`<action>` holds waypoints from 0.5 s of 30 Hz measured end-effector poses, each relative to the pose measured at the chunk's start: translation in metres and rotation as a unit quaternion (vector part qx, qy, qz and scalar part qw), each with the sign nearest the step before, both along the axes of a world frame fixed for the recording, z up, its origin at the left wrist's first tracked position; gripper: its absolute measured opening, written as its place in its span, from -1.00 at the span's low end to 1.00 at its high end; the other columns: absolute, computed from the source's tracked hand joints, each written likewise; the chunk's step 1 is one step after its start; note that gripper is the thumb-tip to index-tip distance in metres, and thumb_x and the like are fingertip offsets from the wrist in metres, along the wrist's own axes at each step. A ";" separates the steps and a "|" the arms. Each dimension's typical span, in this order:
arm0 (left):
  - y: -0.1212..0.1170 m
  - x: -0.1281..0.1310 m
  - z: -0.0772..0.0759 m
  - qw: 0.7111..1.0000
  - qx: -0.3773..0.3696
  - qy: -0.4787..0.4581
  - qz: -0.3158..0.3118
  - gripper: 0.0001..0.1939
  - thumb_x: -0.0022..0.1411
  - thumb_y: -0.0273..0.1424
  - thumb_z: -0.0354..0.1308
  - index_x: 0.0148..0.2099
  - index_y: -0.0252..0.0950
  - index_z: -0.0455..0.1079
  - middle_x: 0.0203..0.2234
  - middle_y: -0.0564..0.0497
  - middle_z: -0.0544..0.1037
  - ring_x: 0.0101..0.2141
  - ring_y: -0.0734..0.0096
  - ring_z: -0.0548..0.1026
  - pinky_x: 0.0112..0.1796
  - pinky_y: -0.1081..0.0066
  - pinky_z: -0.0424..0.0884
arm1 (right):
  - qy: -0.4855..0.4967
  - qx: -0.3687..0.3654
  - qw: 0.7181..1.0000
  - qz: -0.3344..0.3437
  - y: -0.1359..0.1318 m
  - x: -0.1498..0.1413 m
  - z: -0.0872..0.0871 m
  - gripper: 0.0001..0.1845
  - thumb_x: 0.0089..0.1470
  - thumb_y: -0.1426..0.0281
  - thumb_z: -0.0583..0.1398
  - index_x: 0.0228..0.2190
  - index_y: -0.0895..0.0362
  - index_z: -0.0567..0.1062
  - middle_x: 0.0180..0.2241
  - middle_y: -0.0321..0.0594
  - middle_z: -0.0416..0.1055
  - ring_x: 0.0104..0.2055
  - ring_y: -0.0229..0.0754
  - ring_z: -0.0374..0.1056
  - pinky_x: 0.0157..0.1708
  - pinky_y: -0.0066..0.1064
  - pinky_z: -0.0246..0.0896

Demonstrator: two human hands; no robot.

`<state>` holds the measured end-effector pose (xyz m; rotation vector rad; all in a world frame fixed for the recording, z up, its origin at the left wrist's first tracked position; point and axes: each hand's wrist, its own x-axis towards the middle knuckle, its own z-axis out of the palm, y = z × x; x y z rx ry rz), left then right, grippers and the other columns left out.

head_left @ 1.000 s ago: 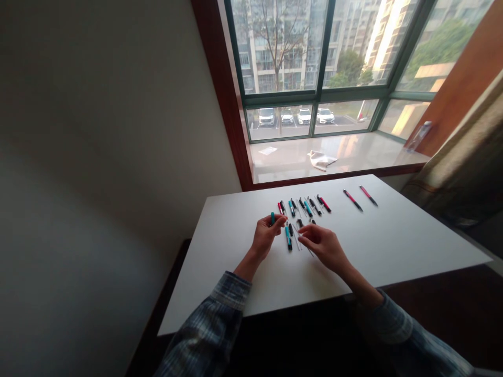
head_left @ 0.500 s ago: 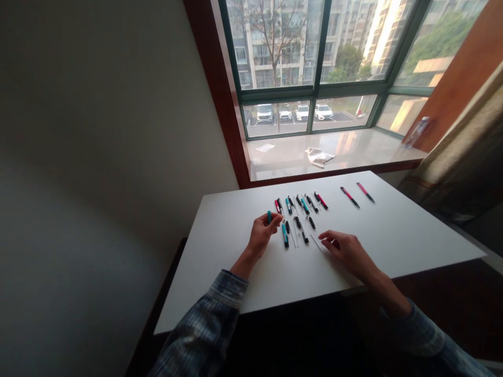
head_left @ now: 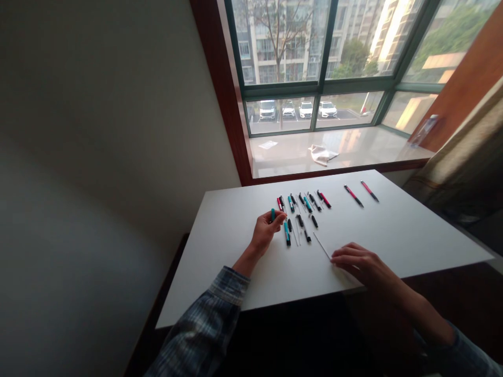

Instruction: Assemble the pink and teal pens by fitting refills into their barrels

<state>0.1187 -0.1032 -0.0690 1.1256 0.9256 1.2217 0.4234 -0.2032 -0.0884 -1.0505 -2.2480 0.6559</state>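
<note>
My left hand [head_left: 267,230] is closed round a short teal pen barrel [head_left: 272,214], held upright over the white table [head_left: 236,251]. My right hand [head_left: 359,262] rests near the table's front edge, fingers curled over the near end of a thin white refill [head_left: 322,245] that lies on the table. Between the hands lie a teal-and-black pen [head_left: 287,234], thin refills and small black pen parts [head_left: 306,234]. Farther back is a row of several teal, red and black pen pieces [head_left: 304,201].
Two red-and-black pens [head_left: 353,195] lie apart at the table's far right. Behind the table is a window sill [head_left: 353,152] with a crumpled cloth [head_left: 322,154] and a paper slip. A wall stands at the left, a curtain at the right.
My right hand has drawn back from the middle parts toward the front right of the table, dragging a thin white refill with it. My left hand has stayed put with the teal barrel.
</note>
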 end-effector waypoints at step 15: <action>0.000 0.000 0.000 1.000 0.005 0.023 -0.002 -0.56 0.05 -0.05 0.46 -0.31 -0.35 0.53 -0.45 0.05 0.42 -0.46 0.54 0.22 -0.39 0.44 0.21 | -0.016 -0.012 1.000 -0.005 0.020 -0.018 0.004 -0.71 0.36 0.25 0.14 -0.14 -0.06 0.69 -0.09 -0.12 0.61 -0.10 0.02 0.50 -0.09 -0.12 0.51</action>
